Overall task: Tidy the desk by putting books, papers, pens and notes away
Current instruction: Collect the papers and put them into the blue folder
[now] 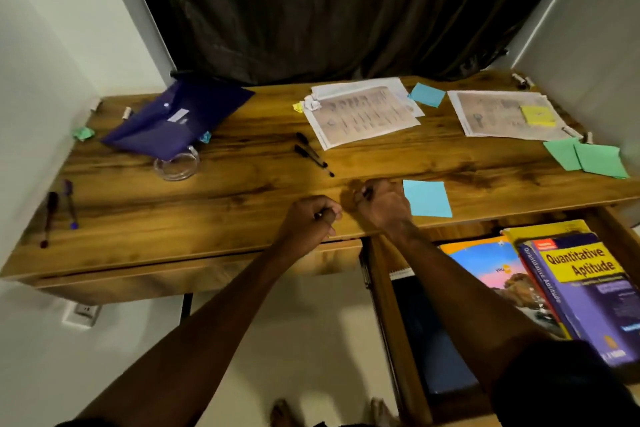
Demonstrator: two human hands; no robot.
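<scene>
Books (568, 284) already lie in the open drawer (384, 305) at the near right — stowed. Above, at the desk (242, 191) edge, the left hand (308, 218) and right hand (381, 204) are each fisted around something dark and thin, likely a pen. Beyond lie two pens (313, 154), papers (363, 114) and notes — still scattered.

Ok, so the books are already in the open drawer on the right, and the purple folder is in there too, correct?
Not quite. The books do lie in the open drawer on the right, but the purple folder is on the desk, far left, as the head view shows.
</scene>
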